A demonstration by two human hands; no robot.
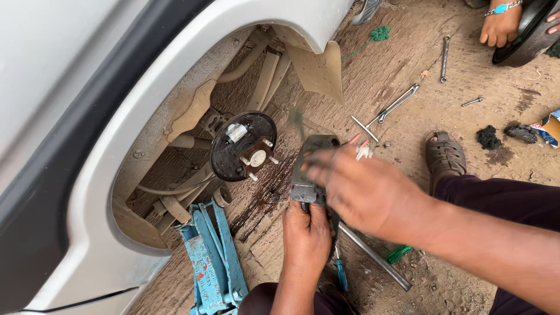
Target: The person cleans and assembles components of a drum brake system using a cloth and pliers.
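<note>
Brake shoe (312,169), grey, curved, gripped at its near end by left hand (306,233); right hand (364,189), blurred, fingers spread on it, grasp unclear. Left: bare hub plate (242,146) in wheel arch, blue jack (213,262) below. Dirt ground (408,70): spanners (396,104), screwdriver (341,274), bar (376,256); another person's hand (500,26) far right.

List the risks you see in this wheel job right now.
The car seems to rest on the blue jack alone; it could drop beside the hands. The grey metal part, held in the left hand under the blurred right hand, could slip. Loose tools on the dirt could trip the sandalled foot.
</note>
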